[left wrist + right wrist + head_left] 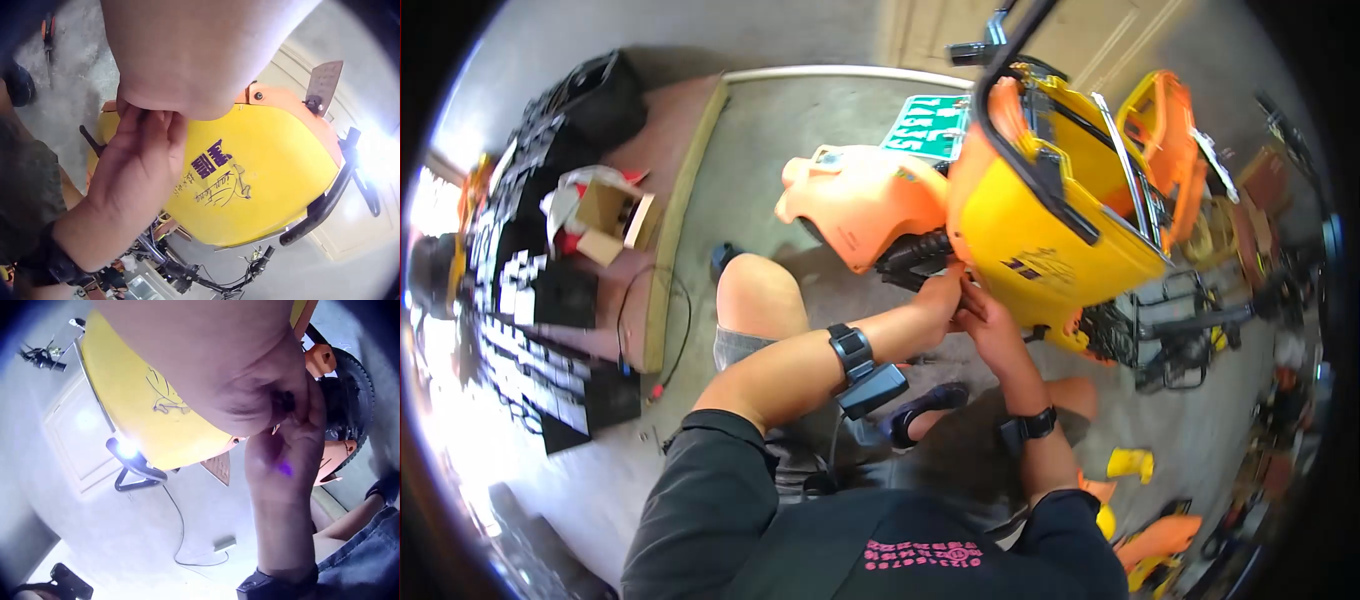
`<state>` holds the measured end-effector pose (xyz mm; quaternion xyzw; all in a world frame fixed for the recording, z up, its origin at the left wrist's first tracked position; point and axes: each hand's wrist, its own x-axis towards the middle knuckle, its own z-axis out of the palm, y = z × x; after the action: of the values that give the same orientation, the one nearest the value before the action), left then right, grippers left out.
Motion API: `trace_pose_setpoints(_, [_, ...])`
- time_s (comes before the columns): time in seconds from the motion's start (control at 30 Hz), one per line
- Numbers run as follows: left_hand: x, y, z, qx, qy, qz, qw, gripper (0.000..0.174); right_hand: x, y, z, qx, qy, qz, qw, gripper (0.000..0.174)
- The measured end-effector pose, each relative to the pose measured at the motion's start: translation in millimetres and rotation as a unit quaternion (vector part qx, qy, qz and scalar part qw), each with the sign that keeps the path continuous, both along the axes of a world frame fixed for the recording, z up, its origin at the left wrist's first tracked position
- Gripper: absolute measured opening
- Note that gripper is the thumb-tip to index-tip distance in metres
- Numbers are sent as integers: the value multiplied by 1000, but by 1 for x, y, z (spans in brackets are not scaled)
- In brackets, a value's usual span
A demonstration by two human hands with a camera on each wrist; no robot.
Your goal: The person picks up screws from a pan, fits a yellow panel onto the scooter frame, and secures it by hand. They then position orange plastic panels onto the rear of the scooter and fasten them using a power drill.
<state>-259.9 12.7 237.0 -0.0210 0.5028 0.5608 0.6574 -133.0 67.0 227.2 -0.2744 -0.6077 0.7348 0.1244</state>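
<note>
A yellow and orange scooter body panel (1040,235) fills the middle right of the head view. Both hands meet close together at its lower left edge. My left hand (940,298) reaches in from the left beside a black ribbed part (915,255) under the orange fender (865,200). Its fingertips are hidden, and I cannot tell what they hold. My right hand (993,330) comes from below, fingers curled. In the right wrist view, a small dark part (284,400) shows among its fingers. Black lettering marks the yellow panel (269,169) in the left wrist view.
A green number plate (925,125) stands behind the fender. Black crates (550,230) and an open cardboard box (620,215) are on the left. A cable (688,320) lies on the floor. Bicycle parts (1170,335) and yellow and orange pieces (1130,464) lie to the right.
</note>
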Motion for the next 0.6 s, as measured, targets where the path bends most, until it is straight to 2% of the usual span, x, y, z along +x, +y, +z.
trace_pose_setpoints(0.07, [-5,-8,5,-39,-6,18,999,34,-6,-1,-15,-34,-2,12,999,57])
trace_pose_setpoints(0.13, [-2,-23,15,-107,37,-13,993,34,-4,-20,-22,-16,57,26,998,57])
trace_pose_setpoints(0.17, [4,-26,-21,-86,7,16,996,37,-5,-30,-16,-11,25,25,999,55])
trace_pose_setpoints(0.2, [13,-37,-36,-101,5,-5,995,37,1,-42,-21,-26,22,4,999,55])
trace_pose_setpoints(0.27, [23,-50,-45,-93,17,50,994,40,4,-43,-25,81,-63,64,993,51])
trace_pose_setpoints(0.3, [25,-58,-44,-103,-25,38,994,42,7,-44,-30,133,-66,76,986,47])
trace_pose_setpoints(0.4, [22,-70,-59,-100,-69,37,992,44,11,-44,-25,100,-61,122,986,46])
trace_pose_setpoints(0.47, [12,-71,-82,-103,-53,30,993,44,14,-37,-36,134,-45,137,980,43])
trace_pose_setpoints(0.53, [-1,-66,-93,-82,-71,22,994,42,13,-31,-40,-3,-42,71,997,34])
trace_pose_setpoints(0.57, [-7,-64,-94,-80,-63,20,995,38,14,-28,-37,1,-38,71,997,34])
trace_pose_setpoints(0.6, [-11,-61,-94,-78,-59,18,995,38,13,-24,-34,-56,-46,47,996,29])
